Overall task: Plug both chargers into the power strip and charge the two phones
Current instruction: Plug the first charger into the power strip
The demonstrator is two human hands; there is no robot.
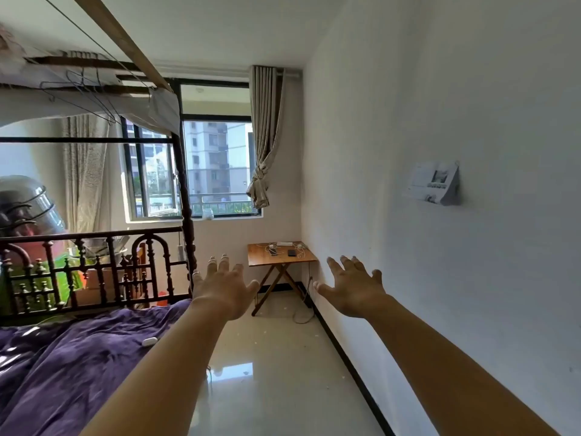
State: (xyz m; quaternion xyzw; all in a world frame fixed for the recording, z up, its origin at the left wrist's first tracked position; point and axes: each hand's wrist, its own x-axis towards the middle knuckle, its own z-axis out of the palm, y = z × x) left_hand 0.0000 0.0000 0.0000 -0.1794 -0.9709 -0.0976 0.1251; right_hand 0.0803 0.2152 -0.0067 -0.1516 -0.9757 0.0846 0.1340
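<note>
While the folding table [281, 258] sits well off at the far end of the room, under the window [217, 166] and tight against the right-hand wall, the job has plainly not begun, and the step in hand looks like the walk over. Both arms are stretched out in front, the left hand [224, 286] and the right hand [353, 286] with palms down and fingers fanned wide, gripping nothing and touching nothing, well apart from each other and from the table. Everything the task needs appears to lie on that table top: a white power strip [284, 243] along the back edge, what look like white chargers and loose cables [300, 248] scattered beside it, and two phones, a lighter phone [273, 251] to the left and a dark phone [291, 253] just beside it. They are too small from here to say whether anything is plugged in. To do this well, I'd say walk straight down the shiny floor [270, 357] between the bed [81, 350] and the wall, get close enough to look down on the strip, and mind the cable looping on the floor by the table legs, which could catch a foot. Once there, sorting out which cable belongs to which charger before pushing any plug home would likely save fumbling.
</note>
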